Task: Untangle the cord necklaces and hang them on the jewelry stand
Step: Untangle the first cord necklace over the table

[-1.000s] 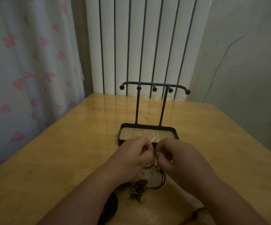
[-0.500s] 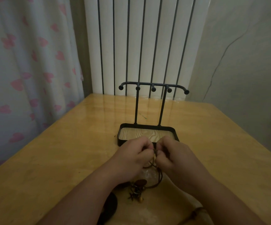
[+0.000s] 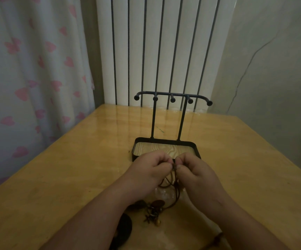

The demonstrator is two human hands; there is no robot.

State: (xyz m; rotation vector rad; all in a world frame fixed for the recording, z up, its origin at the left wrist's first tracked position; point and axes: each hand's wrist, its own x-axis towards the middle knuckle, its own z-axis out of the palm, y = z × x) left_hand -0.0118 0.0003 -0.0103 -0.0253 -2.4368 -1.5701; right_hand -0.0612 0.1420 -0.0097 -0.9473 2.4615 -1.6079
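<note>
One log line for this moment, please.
phase: untangling | left hand: pinches cords | right hand: pinches cords | stand: bare | pendants: on table

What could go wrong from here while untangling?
1. The left hand and right hand pinch the cord necklaces at nearly one spot; pulling apart may tighten the tangle.
2. The pendants lie bunched on the table below; lifting could snag them in the loops.
3. Both hands work just in front of the jewelry stand; a jerk could knock it.

Tangled brown cord necklaces just before upright black jewelry stand
</note>
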